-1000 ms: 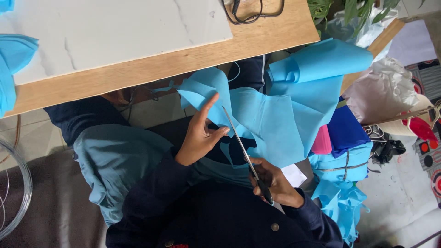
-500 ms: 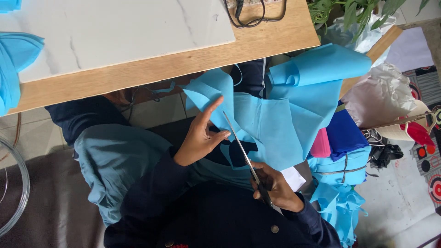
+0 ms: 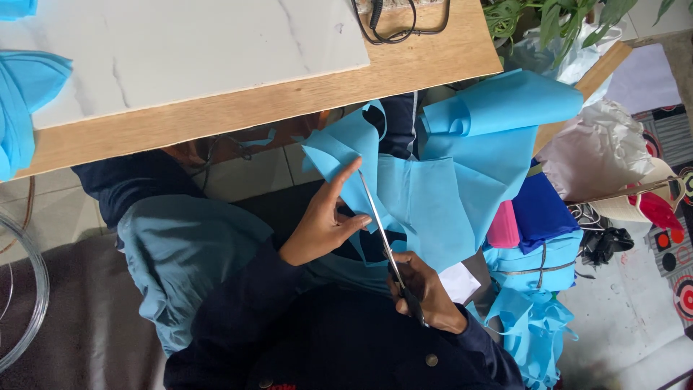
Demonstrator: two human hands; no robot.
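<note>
Scissors (image 3: 386, 242) are in the right hand (image 3: 426, 292), which is closed around the handles down near the lap, with the blades running up and slightly left into the light blue fabric (image 3: 426, 188). Left hand (image 3: 325, 220) sits just left of the blades, thumb and fingers pinching a flap of that same cloth and holding it taut, index finger stretched up along the edge. I'd guess the cut is only partway: the blade tips sit inside the sheet, and a good stretch of uncut cloth runs on up toward the rolled part (image 3: 505, 101) by the table edge. Compared with half a second ago, the scissors have pushed a bit further up into the fabric and the left hand has gone up with them, otherwise pretty much the same setup. Further out, a heap of blue and pink cloth (image 3: 530, 238) sits to the right, more blue pieces (image 3: 29, 94) lie on the left of the wooden table (image 3: 289, 97), and a black cable (image 3: 397, 25) is at its far end.
</note>
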